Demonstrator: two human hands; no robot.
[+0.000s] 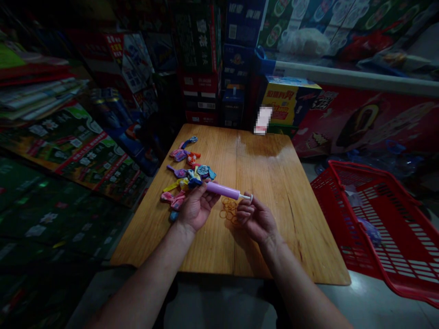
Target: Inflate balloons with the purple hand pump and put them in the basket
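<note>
Gripping a lilac hand pump (222, 190) in the left hand (197, 205), fingers closed round its barrel, the person holds the right hand (257, 219) half-curled, its fingers (245, 205) right by the pump's white ring handle; any hold there is hard to tell. Orange rubber bands (228, 209) and deflated balloons (187, 176) lie on the wooden desk (270, 183). Red characters on a yellow carton (284, 103) are unreadable, and a pixelated patch (263, 120) hides what stands before it.
</note>
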